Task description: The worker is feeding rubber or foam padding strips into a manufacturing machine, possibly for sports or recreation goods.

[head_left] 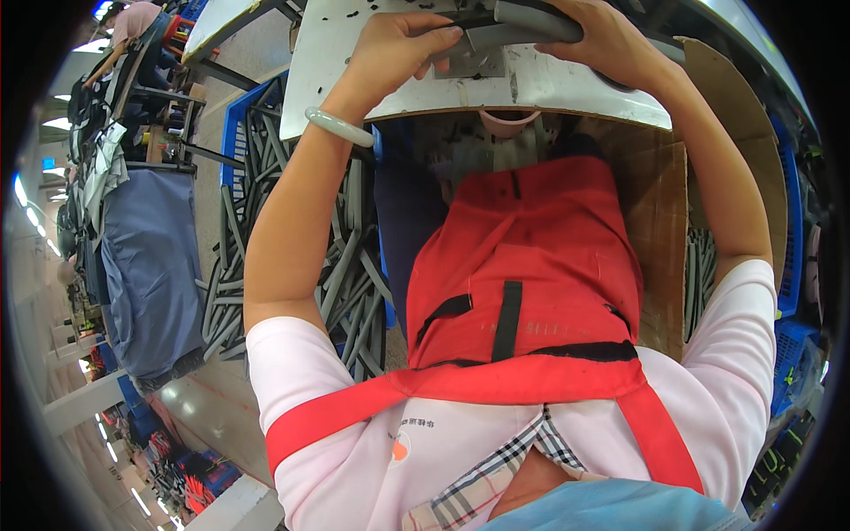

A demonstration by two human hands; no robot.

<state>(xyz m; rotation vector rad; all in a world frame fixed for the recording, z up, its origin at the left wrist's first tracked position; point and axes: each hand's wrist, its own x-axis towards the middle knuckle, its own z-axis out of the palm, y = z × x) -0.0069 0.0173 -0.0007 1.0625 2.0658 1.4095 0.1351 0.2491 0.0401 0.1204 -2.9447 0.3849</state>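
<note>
Beside the left arm, blue crate [235,133] holds grey tubes [345,274].

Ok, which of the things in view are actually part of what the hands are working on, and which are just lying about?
In hand:
left hand and right hand, both gripping the grey tube
white worktable beneath it

Lying about:
blue crate of grey tubes
cardboard box
pale bangle on the left wrist
red apron

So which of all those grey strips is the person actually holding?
The grey strip lying on the white worktop, gripped by left hand and right hand. The others lie loose in the blue crate by the left elbow.
</note>
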